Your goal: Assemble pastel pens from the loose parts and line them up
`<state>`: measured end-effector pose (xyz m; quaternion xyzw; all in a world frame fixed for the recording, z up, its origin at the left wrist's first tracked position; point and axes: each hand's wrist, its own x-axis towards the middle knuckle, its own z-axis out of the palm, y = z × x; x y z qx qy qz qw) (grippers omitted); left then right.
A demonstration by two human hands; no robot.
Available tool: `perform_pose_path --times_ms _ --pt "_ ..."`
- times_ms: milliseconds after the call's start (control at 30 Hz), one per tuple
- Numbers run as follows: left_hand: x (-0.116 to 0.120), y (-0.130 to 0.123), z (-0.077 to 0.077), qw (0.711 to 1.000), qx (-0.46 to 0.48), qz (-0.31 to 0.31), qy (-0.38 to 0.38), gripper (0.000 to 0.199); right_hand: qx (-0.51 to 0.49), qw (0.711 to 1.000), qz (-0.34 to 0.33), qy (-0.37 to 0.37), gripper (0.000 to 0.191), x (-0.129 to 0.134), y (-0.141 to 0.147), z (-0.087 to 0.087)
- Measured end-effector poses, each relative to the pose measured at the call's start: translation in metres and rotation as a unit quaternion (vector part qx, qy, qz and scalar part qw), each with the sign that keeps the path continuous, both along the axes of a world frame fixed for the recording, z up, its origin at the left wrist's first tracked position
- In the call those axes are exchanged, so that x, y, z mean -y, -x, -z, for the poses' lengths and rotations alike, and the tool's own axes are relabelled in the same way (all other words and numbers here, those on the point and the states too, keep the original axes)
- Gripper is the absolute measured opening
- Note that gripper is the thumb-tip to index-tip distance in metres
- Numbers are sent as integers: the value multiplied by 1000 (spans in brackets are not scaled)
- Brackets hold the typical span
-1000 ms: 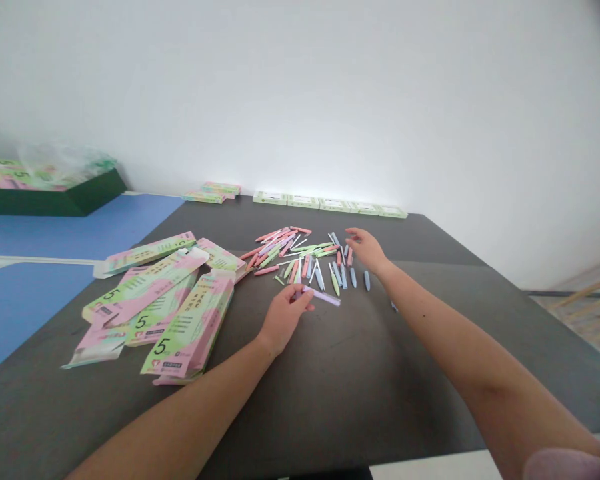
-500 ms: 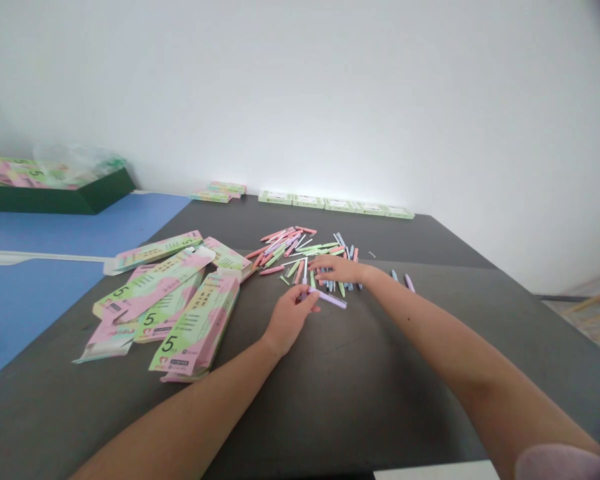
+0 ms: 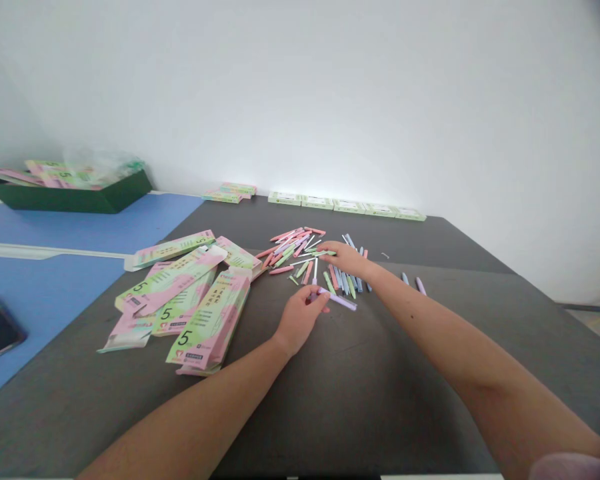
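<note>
My left grip (image 3: 300, 319) is pressed closed, and I am pinching a lilac pen (image 3: 338, 300) that is sticking out to the right of it, just below the other pens. My right grip (image 3: 345, 259) is lying across the right side of a scattered heap of pastel pens (image 3: 300, 252), its fingers reaching left; I cannot tell whether they are pinching anything. Two loose pens (image 3: 411, 283) are lying apart, to the right of that grip. Pink-and-green pen boxes (image 3: 205, 320) are lying in a loose pile to the left of my left grip on the dark worktop (image 3: 390, 393), and a row of flat green boxes (image 3: 345, 205) is lining the far edge, beyond both grips.
</note>
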<state>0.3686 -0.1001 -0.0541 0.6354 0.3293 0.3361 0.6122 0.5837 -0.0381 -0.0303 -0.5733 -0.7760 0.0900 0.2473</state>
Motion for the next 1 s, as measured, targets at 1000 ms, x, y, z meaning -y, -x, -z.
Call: perform_pose_path --times_ms 1000 --pt "5 -1 -5 999 22 -22 26 22 90 982 -163 -20 24 -40 33 1"
